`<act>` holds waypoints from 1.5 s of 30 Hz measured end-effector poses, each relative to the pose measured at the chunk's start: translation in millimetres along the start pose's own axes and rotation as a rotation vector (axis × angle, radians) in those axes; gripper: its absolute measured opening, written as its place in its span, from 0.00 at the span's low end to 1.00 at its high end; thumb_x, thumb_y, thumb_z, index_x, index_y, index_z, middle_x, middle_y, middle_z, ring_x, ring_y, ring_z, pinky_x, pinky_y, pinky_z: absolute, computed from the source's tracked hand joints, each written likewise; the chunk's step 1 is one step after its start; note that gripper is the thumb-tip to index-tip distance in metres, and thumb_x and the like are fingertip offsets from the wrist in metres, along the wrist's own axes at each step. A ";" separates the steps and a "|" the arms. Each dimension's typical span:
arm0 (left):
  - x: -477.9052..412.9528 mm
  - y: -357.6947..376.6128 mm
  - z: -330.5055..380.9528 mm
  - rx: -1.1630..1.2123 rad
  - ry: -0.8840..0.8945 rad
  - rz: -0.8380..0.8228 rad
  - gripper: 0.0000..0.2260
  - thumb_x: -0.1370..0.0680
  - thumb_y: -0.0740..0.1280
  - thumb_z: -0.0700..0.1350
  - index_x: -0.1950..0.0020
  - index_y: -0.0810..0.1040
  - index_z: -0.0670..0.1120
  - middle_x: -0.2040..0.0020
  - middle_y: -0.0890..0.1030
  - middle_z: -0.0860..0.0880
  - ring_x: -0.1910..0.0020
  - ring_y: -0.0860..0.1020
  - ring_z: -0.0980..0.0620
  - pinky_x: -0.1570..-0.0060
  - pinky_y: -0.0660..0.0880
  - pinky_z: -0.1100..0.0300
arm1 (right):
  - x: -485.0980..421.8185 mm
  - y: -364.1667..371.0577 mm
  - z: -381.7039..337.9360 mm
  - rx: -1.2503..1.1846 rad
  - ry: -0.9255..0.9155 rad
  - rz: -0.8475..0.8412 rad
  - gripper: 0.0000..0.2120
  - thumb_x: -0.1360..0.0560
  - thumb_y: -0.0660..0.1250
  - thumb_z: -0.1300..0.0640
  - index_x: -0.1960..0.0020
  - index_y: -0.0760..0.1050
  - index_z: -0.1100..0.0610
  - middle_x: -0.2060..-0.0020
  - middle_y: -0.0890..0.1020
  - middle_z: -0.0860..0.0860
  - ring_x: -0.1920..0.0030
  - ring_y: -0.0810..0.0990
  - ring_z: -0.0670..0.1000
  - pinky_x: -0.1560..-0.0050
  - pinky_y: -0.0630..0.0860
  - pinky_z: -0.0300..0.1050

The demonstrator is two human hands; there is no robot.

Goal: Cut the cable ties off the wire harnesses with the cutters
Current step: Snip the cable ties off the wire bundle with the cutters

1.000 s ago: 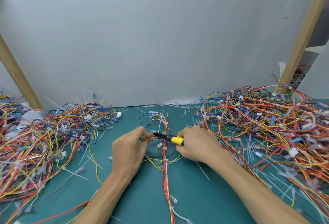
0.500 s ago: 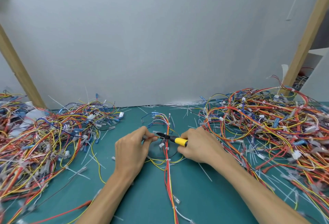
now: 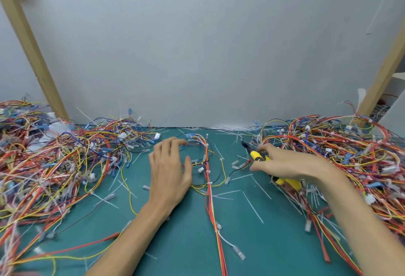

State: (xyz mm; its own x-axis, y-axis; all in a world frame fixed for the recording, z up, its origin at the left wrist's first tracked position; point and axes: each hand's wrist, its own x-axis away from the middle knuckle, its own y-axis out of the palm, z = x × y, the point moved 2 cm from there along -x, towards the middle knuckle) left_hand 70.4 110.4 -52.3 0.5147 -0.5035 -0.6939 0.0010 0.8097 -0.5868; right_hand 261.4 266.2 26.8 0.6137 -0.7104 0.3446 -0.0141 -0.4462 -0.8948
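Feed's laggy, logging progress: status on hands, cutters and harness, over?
Left hand open at the middle harness. Right hand grips cutters, clear of it, by the right pile. Cut tie scraps across the mat.

Workshop bench (image 3: 186, 243) w/ harness heaps (image 3: 54, 166)

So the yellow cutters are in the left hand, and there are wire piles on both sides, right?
Not quite: the head view shows the yellow cutters in the right hand, not the left. The left hand is open and holds nothing. The left wire pile and right wire pile are there.
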 end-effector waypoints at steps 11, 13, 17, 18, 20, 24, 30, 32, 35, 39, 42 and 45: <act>8.4 12.2 31.0 -0.174 -0.060 -0.463 0.14 0.27 0.62 0.61 0.57 0.72 0.51 0.59 0.80 0.54 0.54 0.77 0.48 0.49 0.68 0.54 | 17.5 21.7 -18.2 0.344 -0.032 -0.227 0.34 0.31 0.65 0.36 0.30 0.56 0.42 0.63 0.74 0.47 0.66 0.77 0.49 0.65 0.72 0.43; 6.1 10.8 31.8 -0.189 -0.172 -0.503 0.10 0.27 0.63 0.56 0.55 0.74 0.50 0.56 0.81 0.51 0.52 0.78 0.44 0.54 0.69 0.54 | 15.1 27.3 -18.1 0.375 -0.040 -0.236 0.37 0.32 0.67 0.35 0.29 0.56 0.42 0.56 0.72 0.47 0.59 0.78 0.52 0.59 0.73 0.45; -2.3 3.2 27.9 -0.163 -0.345 -0.632 0.08 0.28 0.64 0.48 0.54 0.80 0.48 0.54 0.82 0.47 0.50 0.79 0.41 0.55 0.76 0.55 | 8.1 34.7 -17.5 0.383 -0.046 -0.222 0.42 0.33 0.70 0.33 0.27 0.54 0.43 0.44 0.72 0.50 0.48 0.74 0.56 0.43 0.74 0.52; -6.3 -0.1 25.4 -0.106 -0.385 -0.658 0.07 0.28 0.65 0.47 0.56 0.81 0.47 0.56 0.83 0.47 0.51 0.80 0.42 0.54 0.78 0.55 | 6.8 35.7 -17.9 0.375 -0.051 -0.216 0.42 0.33 0.69 0.33 0.27 0.54 0.42 0.41 0.73 0.51 0.48 0.73 0.56 0.43 0.73 0.51; -15.7 -7.4 21.8 0.094 -0.466 -0.694 0.05 0.28 0.67 0.43 0.57 0.82 0.46 0.59 0.84 0.46 0.57 0.83 0.45 0.54 0.81 0.54 | 5.2 36.8 -19.2 0.376 -0.074 -0.200 0.40 0.30 0.68 0.33 0.26 0.53 0.43 0.34 0.73 0.51 0.47 0.73 0.55 0.46 0.71 0.48; -35.1 -29.5 30.4 0.654 -0.618 -0.649 0.05 0.21 0.66 0.38 0.47 0.80 0.39 0.62 0.84 0.47 0.72 0.81 0.51 0.69 0.80 0.59 | 4.2 35.0 -25.9 0.328 -0.144 -0.111 0.32 0.24 0.61 0.36 0.24 0.57 0.47 0.31 0.71 0.53 0.34 0.72 0.56 0.41 0.69 0.48; -53.0 -60.5 49.1 1.174 -0.627 -0.505 0.10 0.19 0.62 0.40 0.40 0.79 0.43 0.56 0.83 0.50 0.71 0.78 0.54 0.69 0.78 0.64 | 9.0 9.1 -38.7 -0.260 -0.368 0.247 0.19 0.21 0.60 0.42 0.31 0.67 0.43 0.41 0.78 0.45 0.48 0.80 0.46 0.45 0.73 0.44; -55.6 -64.1 52.3 1.265 -0.610 -0.484 0.11 0.19 0.61 0.39 0.40 0.79 0.44 0.53 0.81 0.48 0.72 0.76 0.55 0.70 0.77 0.65 | 13.3 10.1 -44.8 -0.639 -0.420 0.159 0.23 0.22 0.63 0.42 0.29 0.62 0.38 0.43 0.77 0.43 0.50 0.82 0.46 0.47 0.79 0.48; -56.7 -64.7 55.1 1.401 -0.609 -0.498 0.11 0.20 0.61 0.38 0.42 0.80 0.46 0.55 0.80 0.49 0.74 0.73 0.57 0.76 0.73 0.68 | 15.9 9.6 -53.4 -1.190 -0.496 0.019 0.30 0.23 0.68 0.46 0.27 0.57 0.33 0.39 0.74 0.46 0.44 0.82 0.53 0.53 0.83 0.52; -51.6 -56.8 55.3 1.483 -0.629 -0.598 0.10 0.24 0.63 0.39 0.49 0.82 0.47 0.61 0.79 0.51 0.76 0.71 0.58 0.80 0.70 0.69 | 13.9 11.4 -60.3 -1.584 -0.534 -0.209 0.26 0.24 0.67 0.49 0.28 0.67 0.45 0.35 0.76 0.53 0.42 0.81 0.62 0.44 0.79 0.59; -43.5 -49.0 54.7 1.406 -0.569 -0.775 0.10 0.23 0.62 0.35 0.47 0.80 0.44 0.62 0.79 0.49 0.76 0.72 0.57 0.80 0.70 0.67 | 8.4 12.7 -59.8 -1.769 -0.614 -0.220 0.17 0.23 0.66 0.55 0.35 0.77 0.55 0.41 0.81 0.53 0.45 0.82 0.59 0.38 0.76 0.57; -33.5 -43.2 54.1 1.244 -0.490 -0.919 0.08 0.25 0.65 0.40 0.48 0.81 0.44 0.60 0.80 0.48 0.73 0.75 0.54 0.76 0.72 0.65 | 2.2 8.4 -48.4 -1.804 -0.584 -0.131 0.28 0.25 0.67 0.60 0.26 0.67 0.58 0.35 0.77 0.53 0.51 0.79 0.55 0.37 0.76 0.52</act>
State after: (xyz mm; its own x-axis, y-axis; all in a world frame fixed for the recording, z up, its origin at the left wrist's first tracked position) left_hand 99.5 108.6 18.8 0.1581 -0.9873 0.0175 0.9766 0.1590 0.1449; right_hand 224.4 234.6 33.8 0.8264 -0.5550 -0.0952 -0.4068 -0.7053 0.5806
